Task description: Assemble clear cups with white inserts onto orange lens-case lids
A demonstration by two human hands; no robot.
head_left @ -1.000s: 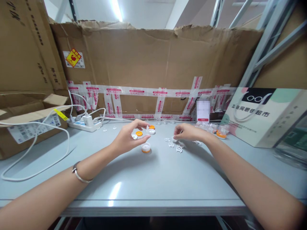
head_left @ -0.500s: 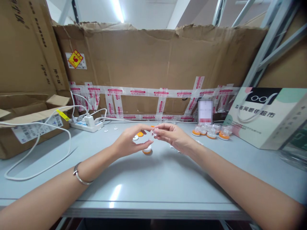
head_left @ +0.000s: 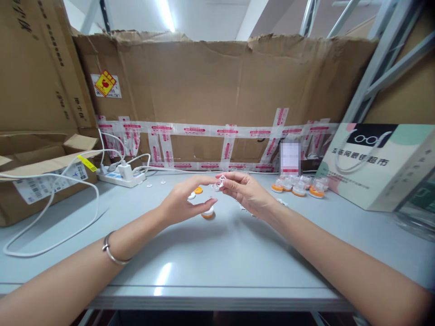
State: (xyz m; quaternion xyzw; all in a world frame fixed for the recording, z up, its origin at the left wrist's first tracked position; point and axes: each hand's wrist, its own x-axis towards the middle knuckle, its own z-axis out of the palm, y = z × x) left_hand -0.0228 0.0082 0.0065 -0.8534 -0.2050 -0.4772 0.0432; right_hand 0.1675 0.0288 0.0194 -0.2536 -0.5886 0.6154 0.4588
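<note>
White bit (head_left: pixel 220 182) now up at the L hand (head_left: pixel 181 198)

A sec ago the R hand (head_left: pixel 250 194) was down at the loose bits (head_left: pixel 243 208). Now it's up w/ one white bit, & in the last half sec. the bit got tipped so its holes show. I'd say that puts both hands to work in one spot.

R hand's fingers pinch the white bit, up off the counter (head_left: pixel 190 258). L hand's fingers & thumb curl round a see-thru bit (head_left: pixel 213 194); hard to see, but looks held. Can't tell if the 2 bits touch.

Edges & room: a cap (head_left: pixel 208 213), white w/ orange rim, is just under the L thumb, so a quick dip might bump it. An orange ring (head_left: pixel 198 190) & white ring (head_left: pixel 192 196) are just behind the L fingers, part hid. Tubs (head_left: pixel 316 192) are well off to the R of the R fingers, bag (head_left: pixel 363 167) past them. Box (head_left: pixel 220 81) is behind. Most room's on the near side: counter runs from the fingers to its front edge, well apart.
</note>
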